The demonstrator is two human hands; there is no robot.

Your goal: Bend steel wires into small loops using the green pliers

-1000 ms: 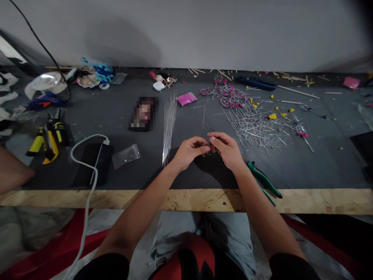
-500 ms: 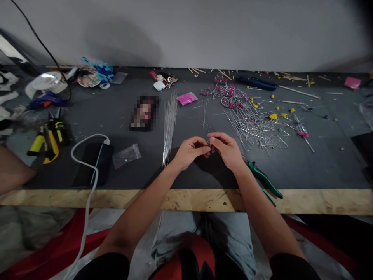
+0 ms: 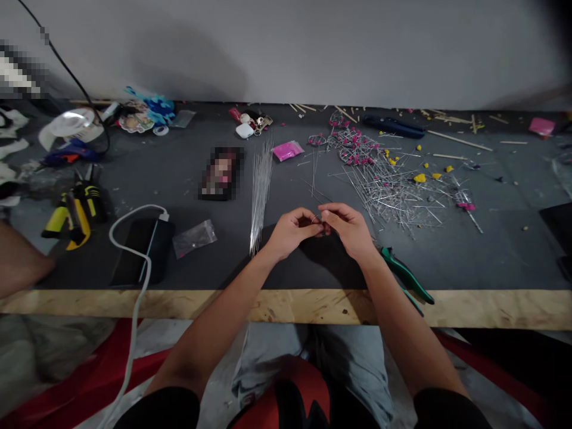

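Observation:
My left hand (image 3: pixel 295 231) and my right hand (image 3: pixel 346 226) meet above the dark table, fingertips pinched together on a thin, curved wire (image 3: pixel 317 218). Much of that wire is hidden by the fingers. To the left of my left hand lies a bundle of straight silver wires (image 3: pixel 260 199). Beyond my right hand spreads a pile of short wires (image 3: pixel 393 193), with wire pieces bearing pink bits (image 3: pixel 355 146) behind it. Green-handled pliers (image 3: pixel 406 275) rest beside my right wrist.
A pink packet (image 3: pixel 287 151), a phone (image 3: pixel 221 173) and keys (image 3: pixel 257 123) lie farther back. At left are a cabled black device (image 3: pixel 149 250), a clear bag (image 3: pixel 194 238), yellow-black pliers (image 3: pixel 89 196) and another person's arm (image 3: pixel 22 260). Yellow bits (image 3: pixel 419 178) lie right.
Both hands stay in nearly the same place. The fingers have shifted slightly, and less of the wire shows between them.

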